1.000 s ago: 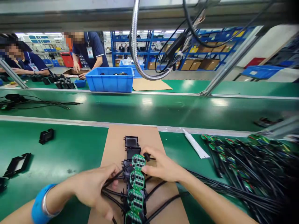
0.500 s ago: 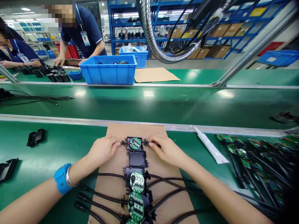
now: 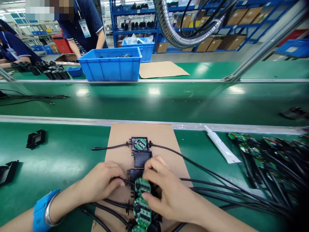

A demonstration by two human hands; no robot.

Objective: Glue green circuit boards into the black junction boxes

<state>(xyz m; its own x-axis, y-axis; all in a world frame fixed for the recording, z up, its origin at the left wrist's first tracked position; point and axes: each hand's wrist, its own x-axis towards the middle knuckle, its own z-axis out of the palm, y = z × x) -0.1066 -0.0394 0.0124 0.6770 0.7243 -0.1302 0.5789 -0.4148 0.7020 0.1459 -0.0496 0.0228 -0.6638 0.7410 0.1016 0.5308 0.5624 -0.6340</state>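
A row of black plastic housings lies on a cardboard sheet point(image 3: 166, 141). The far housing point(image 3: 140, 144) holds a round green circuit board with black cables running out both sides. An empty housing point(image 3: 142, 158) sits behind my hands. My left hand point(image 3: 101, 182) pinches a black cable at the left of a nearer housing. My right hand point(image 3: 166, 190) is curled over a round green circuit board point(image 3: 141, 186), fingers pressed on it. More green boards point(image 3: 142, 211) in housings lie nearer to me.
A pile of cabled green boards point(image 3: 270, 161) lies at the right, with a white tube point(image 3: 220, 146) beside it. Loose black housings point(image 3: 35, 139) are at the left. Beyond the conveyor belt stand a blue bin point(image 3: 111, 67) and two people in dark blue.
Both hands left the far housing, now fitted with its board and cables, and drew back toward me onto a nearer green board and its cable.
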